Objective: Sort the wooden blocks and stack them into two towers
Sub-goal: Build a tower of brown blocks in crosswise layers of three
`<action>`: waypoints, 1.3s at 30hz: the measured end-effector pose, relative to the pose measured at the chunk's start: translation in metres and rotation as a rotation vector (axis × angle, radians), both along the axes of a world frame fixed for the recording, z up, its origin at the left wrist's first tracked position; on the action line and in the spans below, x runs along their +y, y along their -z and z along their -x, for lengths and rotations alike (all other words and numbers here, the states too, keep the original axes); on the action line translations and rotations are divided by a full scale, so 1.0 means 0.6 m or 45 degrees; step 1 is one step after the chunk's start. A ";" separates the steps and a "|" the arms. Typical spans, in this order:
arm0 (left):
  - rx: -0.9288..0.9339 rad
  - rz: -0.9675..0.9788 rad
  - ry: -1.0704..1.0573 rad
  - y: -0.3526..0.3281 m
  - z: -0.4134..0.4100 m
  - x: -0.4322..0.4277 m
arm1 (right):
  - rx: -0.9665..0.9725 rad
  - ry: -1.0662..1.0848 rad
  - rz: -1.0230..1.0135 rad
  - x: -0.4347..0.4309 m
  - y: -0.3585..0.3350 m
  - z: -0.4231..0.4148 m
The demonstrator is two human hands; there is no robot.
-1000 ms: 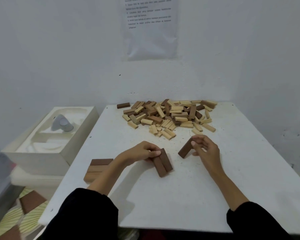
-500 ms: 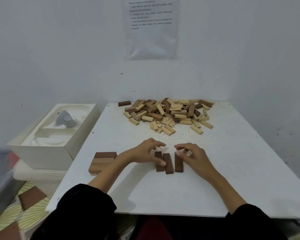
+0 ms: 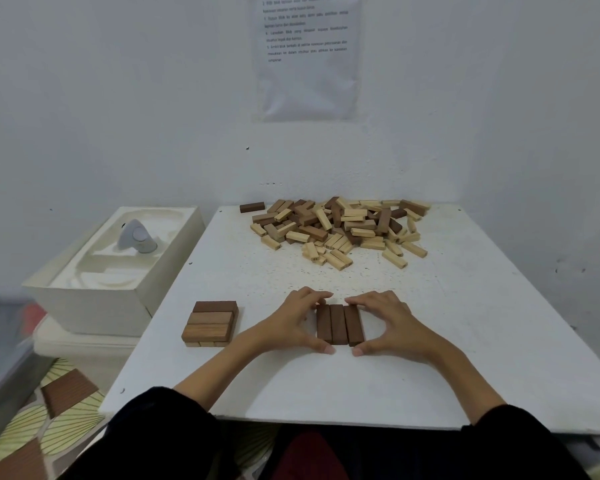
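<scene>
One white moulded foam box (image 3: 118, 289) sits off the surface's edge, well to the left of the left hand, and a grey rounded plastic object (image 3: 136, 237) stands in a recess at its far end. What the object is cannot be told. Below the box, on the floor, a yellow-green patterned mat (image 3: 25, 427) carries a flat brown ridged piece (image 3: 68, 393).

On the white surface (image 3: 465, 341), just left of the left hand, is a low square stack of brown wooden blocks (image 3: 210, 323). Its top layer has three blocks lying crosswise, the darkest one farthest away, and the ends of a lower layer show beneath them.

The left hand (image 3: 291, 323) curves around the left side of three dark brown wooden blocks (image 3: 340, 323). Its fingers reach over their far ends and its thumb is at their near ends. The blocks lie flat, side by side and touching, with their lengths pointing away from the person. The right hand (image 3: 392, 323) mirrors it on the right side, fingers at the far ends and thumb at the near ends, so both hands clasp the row between them.

Well beyond both hands, near the wall, a loose heap of light and dark wooden blocks (image 3: 340, 230) lies jumbled. A single dark brown block (image 3: 252, 207) lies apart at the heap's left edge. Above it a printed white paper sheet (image 3: 307, 53) hangs on the wall, its text too small to read.
</scene>
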State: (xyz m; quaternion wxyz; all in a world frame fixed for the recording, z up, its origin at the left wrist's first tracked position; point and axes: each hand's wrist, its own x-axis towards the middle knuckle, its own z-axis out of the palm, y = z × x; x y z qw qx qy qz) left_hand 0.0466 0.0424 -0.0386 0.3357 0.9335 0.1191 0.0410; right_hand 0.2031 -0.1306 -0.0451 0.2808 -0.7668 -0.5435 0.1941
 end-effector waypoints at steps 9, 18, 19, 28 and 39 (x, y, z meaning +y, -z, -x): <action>-0.076 0.006 -0.050 0.009 0.002 -0.003 | -0.103 0.068 -0.027 0.013 0.007 0.005; -0.119 0.007 -0.081 0.010 0.005 -0.006 | -0.142 0.059 -0.094 0.013 0.013 0.012; -0.119 0.007 -0.082 0.009 0.005 -0.007 | -0.141 0.059 -0.102 0.013 0.013 0.014; -0.104 0.013 -0.090 -0.024 0.022 0.005 | -0.062 0.022 -0.204 0.032 -0.011 0.032; -0.090 -0.091 -0.131 -0.100 0.130 0.102 | -0.168 -0.070 -0.373 0.145 -0.064 0.125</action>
